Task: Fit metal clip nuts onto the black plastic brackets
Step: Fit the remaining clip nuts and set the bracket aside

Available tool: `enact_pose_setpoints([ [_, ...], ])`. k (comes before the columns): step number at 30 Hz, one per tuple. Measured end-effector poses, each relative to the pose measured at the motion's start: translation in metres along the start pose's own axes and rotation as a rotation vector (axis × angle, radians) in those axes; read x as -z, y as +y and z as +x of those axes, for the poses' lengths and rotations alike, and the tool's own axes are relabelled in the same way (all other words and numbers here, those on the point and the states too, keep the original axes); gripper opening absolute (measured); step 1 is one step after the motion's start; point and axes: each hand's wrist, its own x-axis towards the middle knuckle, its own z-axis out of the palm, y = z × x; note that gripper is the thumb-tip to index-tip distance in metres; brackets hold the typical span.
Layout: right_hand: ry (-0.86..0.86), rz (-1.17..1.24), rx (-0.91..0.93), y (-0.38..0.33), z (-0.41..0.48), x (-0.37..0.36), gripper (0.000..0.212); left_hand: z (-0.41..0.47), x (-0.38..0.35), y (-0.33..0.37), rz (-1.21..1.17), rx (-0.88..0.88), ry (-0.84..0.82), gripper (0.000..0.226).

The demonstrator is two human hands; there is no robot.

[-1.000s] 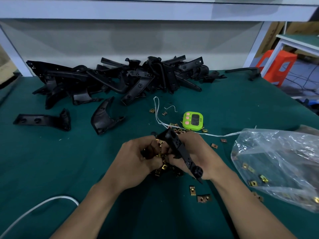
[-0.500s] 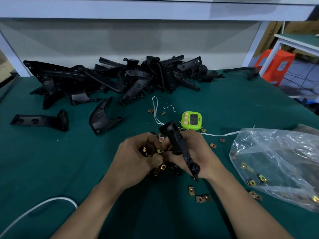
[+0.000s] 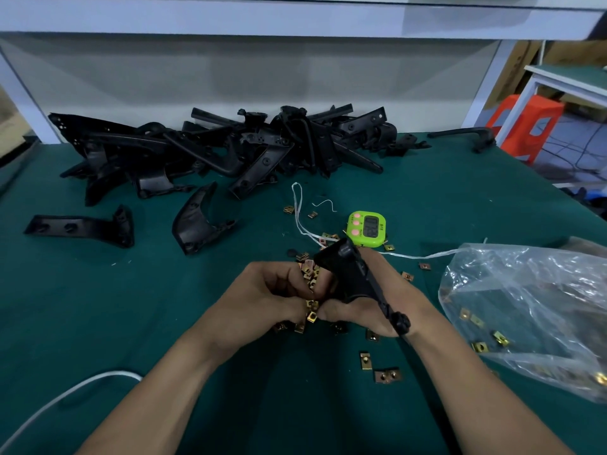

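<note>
Just this side of the green timer (image 3: pixel 366 228), our right hand (image 3: pixel 374 311) curls round the black bracket (image 3: pixel 356 277) — its long axis runs from the timer back over that wrist. Our left hand (image 3: pixel 262 300) pinches a clip nut (image 3: pixel 311 304) just left of the bracket's broad end — the nearer hand.

A green-covered table (image 3: pixel 131 323) carries everything. Beyond the grip lies a heap of black brackets (image 3: pixel 230 149), with two loose brackets (image 3: pixel 82 226) beyond it to the left. A green timer (image 3: pixel 366 228) sits just beyond the grip. Clip nuts (image 3: pixel 364 360) scatter beneath and around it. A clear plastic bag (image 3: pixel 525 307) lies to its right, and a white cable (image 3: pixel 65 395) curves nearer, to the left.
</note>
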Motion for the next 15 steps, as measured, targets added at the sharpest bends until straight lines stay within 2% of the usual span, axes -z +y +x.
enact_pose_setpoints([
  [1, 0.012, 0.030, -0.017, 0.002, -0.001, -0.001, 0.069, 0.000, 0.001, 0.001, -0.025, -0.005, -0.032, 0.014],
  [2, -0.009, 0.039, -0.011, 0.005, -0.002, -0.003, 0.070, 0.000, 0.002, 0.002, -0.045, -0.010, -0.060, 0.013],
  [4, -0.071, -0.009, -0.001, 0.011, -0.001, -0.004, 0.047, 0.000, 0.005, 0.001, -0.061, -0.016, -0.088, 0.013],
  [5, -0.074, -0.026, -0.002, 0.012, 0.001, -0.004, 0.042, 0.001, 0.006, 0.001, -0.067, -0.023, -0.093, 0.014],
  [9, -0.067, -0.003, 0.042, 0.013, 0.001, -0.004, 0.036, 0.002, 0.007, 0.001, -0.089, -0.039, -0.097, 0.015],
  [15, 0.074, 0.048, 0.087, 0.006, 0.003, -0.001, 0.015, -0.001, 0.007, -0.001, -0.033, -0.019, 0.063, 0.010],
])
